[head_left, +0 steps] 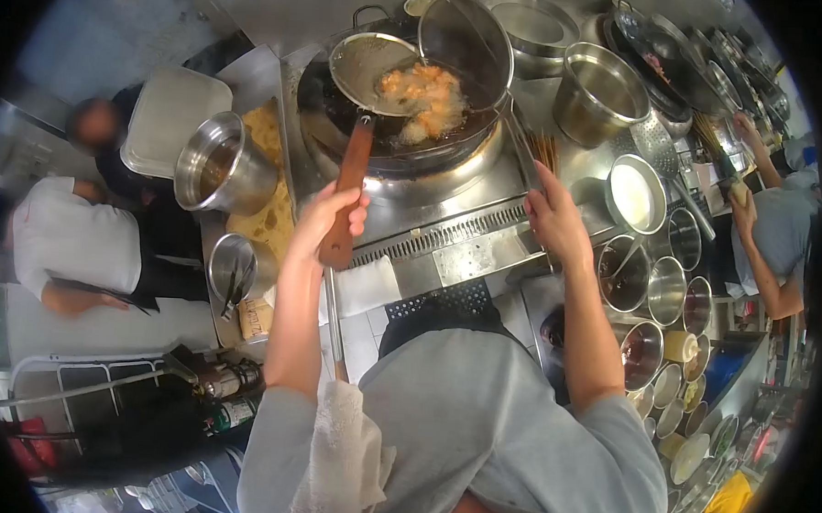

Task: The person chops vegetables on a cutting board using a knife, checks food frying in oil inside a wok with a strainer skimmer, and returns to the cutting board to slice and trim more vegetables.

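My left hand (pixel 328 218) is wrapped round the brown wooden handle (pixel 351 176) of a round mesh strainer (pixel 371 70), which is over the left part of a large wok (pixel 323 129). My right hand (pixel 559 217) grips the thin metal handle (pixel 523 142) of a second, darker strainer (pixel 466 48), tilted over the wok's right side. Between the two strainers, orange-brown pieces of food (pixel 427 97) lie in bubbling oil. The wok rests on a round burner ring (pixel 442 177) in the steel stove.
Metal pots (pixel 602 91) (pixel 222 164) flank the wok. A bowl of white contents (pixel 636 195) and a perforated ladle (pixel 654 148) lie right, above several ingredient containers (pixel 666 291). One person (pixel 72 242) is at left, another (pixel 775 227) at right. A towel (pixel 338 455) hangs near my left arm.
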A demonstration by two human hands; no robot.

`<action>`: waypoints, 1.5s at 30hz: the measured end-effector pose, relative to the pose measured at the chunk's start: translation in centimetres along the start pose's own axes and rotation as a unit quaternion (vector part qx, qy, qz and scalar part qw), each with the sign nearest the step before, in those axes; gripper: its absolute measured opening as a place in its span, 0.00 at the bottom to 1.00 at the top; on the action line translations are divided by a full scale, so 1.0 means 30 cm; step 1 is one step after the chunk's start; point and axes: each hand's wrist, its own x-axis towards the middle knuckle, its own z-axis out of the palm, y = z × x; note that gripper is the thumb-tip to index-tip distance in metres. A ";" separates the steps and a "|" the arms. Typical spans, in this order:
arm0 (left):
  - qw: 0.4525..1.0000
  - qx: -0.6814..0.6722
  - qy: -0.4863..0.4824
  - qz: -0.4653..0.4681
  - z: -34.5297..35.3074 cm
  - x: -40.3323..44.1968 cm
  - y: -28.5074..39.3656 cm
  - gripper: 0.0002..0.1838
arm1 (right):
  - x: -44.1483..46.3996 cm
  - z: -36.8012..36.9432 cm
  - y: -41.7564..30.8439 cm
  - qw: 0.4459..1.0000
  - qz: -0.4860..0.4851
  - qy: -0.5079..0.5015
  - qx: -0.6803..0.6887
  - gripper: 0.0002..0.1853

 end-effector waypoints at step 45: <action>0.773 0.551 0.267 0.167 0.060 0.056 -0.070 0.17 | 0.121 -0.199 0.021 0.934 0.066 -0.022 0.352 0.31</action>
